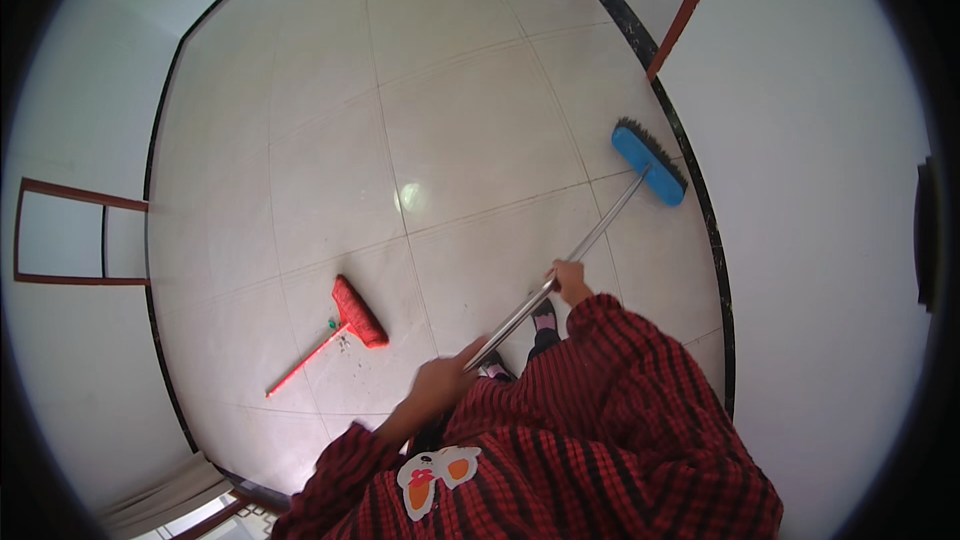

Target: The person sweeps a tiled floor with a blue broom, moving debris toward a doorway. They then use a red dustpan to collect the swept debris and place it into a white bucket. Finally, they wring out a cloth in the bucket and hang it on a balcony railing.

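Observation:
Both my hands grip the metal handle of a blue push broom (646, 165), whose dark bristles face the wall at the right. My left hand (442, 382) is closed round the upper part of the handle, close to my body. Farther down the handle, my right hand (570, 281) holds it in front of my feet. A red broom or dustpan-like tool (360, 315) with a thin red handle lies on the floor at the left. Small bits of debris (343, 343) and a small green scrap (332, 324) are beside its head.
Pale floor tiles (465, 135) run between white walls with black skirting. A doorway with a reddish frame (686, 11) stands at the upper right, and another (82, 281) at the left. A curtain (161, 495) hangs at the lower left.

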{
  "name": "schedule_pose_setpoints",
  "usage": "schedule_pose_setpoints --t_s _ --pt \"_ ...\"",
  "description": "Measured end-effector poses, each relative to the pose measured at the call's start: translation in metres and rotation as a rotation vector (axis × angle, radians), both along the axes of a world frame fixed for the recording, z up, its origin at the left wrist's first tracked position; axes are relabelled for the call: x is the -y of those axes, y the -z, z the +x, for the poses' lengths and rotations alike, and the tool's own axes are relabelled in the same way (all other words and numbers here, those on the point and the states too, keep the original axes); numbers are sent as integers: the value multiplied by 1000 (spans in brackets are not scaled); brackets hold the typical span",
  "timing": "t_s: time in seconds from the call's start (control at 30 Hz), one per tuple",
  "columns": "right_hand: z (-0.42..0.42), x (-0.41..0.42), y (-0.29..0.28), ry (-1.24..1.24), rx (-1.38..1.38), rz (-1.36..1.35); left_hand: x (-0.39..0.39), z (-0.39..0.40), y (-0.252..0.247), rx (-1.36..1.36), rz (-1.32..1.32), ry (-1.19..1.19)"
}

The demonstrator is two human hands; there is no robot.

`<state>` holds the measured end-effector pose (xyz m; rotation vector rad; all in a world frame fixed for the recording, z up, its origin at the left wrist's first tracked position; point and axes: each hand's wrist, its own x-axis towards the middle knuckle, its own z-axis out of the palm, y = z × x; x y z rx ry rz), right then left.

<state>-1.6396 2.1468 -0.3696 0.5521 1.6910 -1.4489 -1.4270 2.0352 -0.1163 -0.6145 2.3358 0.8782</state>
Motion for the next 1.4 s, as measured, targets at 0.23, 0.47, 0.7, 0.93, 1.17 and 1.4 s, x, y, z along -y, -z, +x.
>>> schedule_pose_setpoints --t_s 0.23,0.47,0.7,0.93,1.17,1.4 --pt "-23 -21 22 -345 -211 111 -33 -24 -3 36 2 -8" --pt "182 14 82 -1290 -1399 367 -14 198 -41 250 11 -209" --pt "460 68 -10 -1068 -633 64 -12 411 -151 387 -72 -421" --pt "582 96 -128 -372 933 -365 -26 499 -261 255 -26 -645" --pt "515 96 -130 -487 661 -411 -61 509 -222 212 110 -957" --pt "336 76 -60 -101 348 -519 -73 312 -106 32 163 -667"
